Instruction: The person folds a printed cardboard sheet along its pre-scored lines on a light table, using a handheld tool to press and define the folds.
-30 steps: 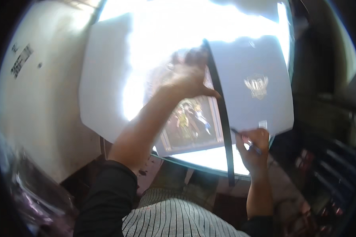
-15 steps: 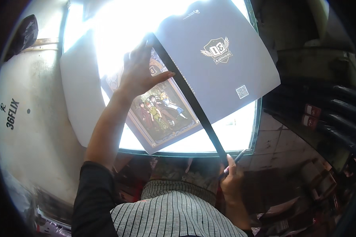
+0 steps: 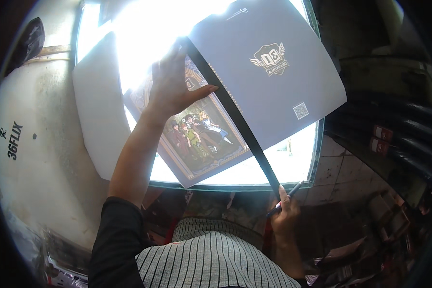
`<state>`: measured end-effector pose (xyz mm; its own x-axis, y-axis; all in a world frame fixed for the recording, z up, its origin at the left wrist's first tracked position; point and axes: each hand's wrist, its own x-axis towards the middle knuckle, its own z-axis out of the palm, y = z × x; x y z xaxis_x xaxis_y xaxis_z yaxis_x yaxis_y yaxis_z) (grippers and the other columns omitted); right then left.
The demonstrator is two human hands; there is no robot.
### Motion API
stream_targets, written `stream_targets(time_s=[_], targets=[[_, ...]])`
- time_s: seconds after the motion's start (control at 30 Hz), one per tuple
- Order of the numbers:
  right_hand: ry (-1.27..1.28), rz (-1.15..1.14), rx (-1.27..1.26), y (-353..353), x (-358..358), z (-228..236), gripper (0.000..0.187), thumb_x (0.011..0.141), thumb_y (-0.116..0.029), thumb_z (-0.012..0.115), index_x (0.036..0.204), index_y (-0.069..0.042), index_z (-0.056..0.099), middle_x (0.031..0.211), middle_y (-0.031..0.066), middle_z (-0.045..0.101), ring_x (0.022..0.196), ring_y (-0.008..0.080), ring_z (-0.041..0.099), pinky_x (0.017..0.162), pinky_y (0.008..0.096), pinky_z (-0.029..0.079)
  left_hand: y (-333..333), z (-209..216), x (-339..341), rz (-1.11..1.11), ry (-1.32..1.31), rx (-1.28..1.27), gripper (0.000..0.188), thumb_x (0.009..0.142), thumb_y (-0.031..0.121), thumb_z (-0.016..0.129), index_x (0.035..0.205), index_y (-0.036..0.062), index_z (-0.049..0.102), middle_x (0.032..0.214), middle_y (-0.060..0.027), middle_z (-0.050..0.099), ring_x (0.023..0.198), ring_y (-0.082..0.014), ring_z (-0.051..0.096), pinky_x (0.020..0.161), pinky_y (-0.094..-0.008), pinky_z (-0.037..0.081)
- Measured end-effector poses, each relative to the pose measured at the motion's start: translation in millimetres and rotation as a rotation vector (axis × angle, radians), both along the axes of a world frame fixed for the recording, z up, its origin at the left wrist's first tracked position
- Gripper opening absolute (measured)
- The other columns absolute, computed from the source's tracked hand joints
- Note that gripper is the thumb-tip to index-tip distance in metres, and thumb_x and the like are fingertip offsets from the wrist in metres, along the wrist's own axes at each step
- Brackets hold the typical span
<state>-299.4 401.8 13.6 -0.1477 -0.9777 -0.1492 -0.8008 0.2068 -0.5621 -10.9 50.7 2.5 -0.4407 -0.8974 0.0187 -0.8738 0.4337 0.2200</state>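
Note:
A long flat black strip [image 3: 242,122] lies slantwise over a printed cover sheet. On its left is a framed, coloured picture panel [image 3: 201,139] of several figures; on its right is a grey-blue panel [image 3: 259,91] with a winged crest and a square code. My left hand [image 3: 170,86] spreads over the sheet and the strip's upper part, thumb across the strip, fingertips lost in glare. Below the light table's near edge, my right hand [image 3: 285,213] closes around the strip's lower end. A slim dark pen-like tool [image 3: 295,189] also sits in that hand.
The sheet lies on a brightly lit glass light table [image 3: 293,156] with a dark green edge. A pale sheet [image 3: 98,105] curls at its left, beside a whitish board [image 3: 43,129]. Dark glossy rolls or packs [image 3: 398,125] lie at the right.
The sheet, strip and both hands appear slightly further right in view, while the light table shifts similarly. Both hands keep their places on the strip.

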Motion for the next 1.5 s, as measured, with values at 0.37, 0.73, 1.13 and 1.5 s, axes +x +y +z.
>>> stream_targets(time_s=[0.37,0.73,1.13,1.5], targets=[[0.038,0.032,-0.003,-3,-1,1,0.056,0.083,-0.008,0.075,0.137,-0.017,0.062,0.078,0.0102,0.054,0.067,0.0317,0.055,0.062,0.0438,0.045,1,-6,4,-0.021,-0.003,-0.092,0.117,0.072,0.06,0.083,0.155,0.0024,0.024,0.158,-0.0256,0.03,0.147,-0.041,0.027,0.115,-0.0537,0.024],[0.063,0.033,-0.01,-1,-2,-1,0.058,0.081,-0.008,0.075,0.137,-0.018,0.064,0.075,0.0094,0.052,0.063,0.0306,0.053,0.061,0.043,0.044,1,-7,4,-0.011,-0.017,-0.05,0.117,0.075,0.07,0.074,0.155,0.0012,0.024,0.16,-0.0275,0.025,0.15,-0.0418,0.021,0.119,-0.0574,0.016],[0.102,0.055,-0.004,-5,-2,4,0.054,0.081,-0.007,0.074,0.134,-0.015,0.066,0.074,0.0086,0.053,0.062,0.0284,0.053,0.061,0.0419,0.043,1,-13,5,-0.009,-0.004,-0.031,0.115,0.077,0.075,0.069,0.154,0.001,0.026,0.161,-0.0279,0.023,0.152,-0.0426,0.016,0.122,-0.0603,0.01],[0.086,0.047,-0.028,3,-1,0,0.045,0.085,-0.005,0.067,0.13,-0.009,0.068,0.075,0.0159,0.055,0.062,0.036,0.057,0.058,0.0476,0.046,3,-5,1,0.03,-0.063,0.041,0.121,0.075,0.081,0.066,0.152,-0.0036,0.025,0.159,-0.0306,0.022,0.152,-0.0444,0.014,0.123,-0.0597,0.006]])
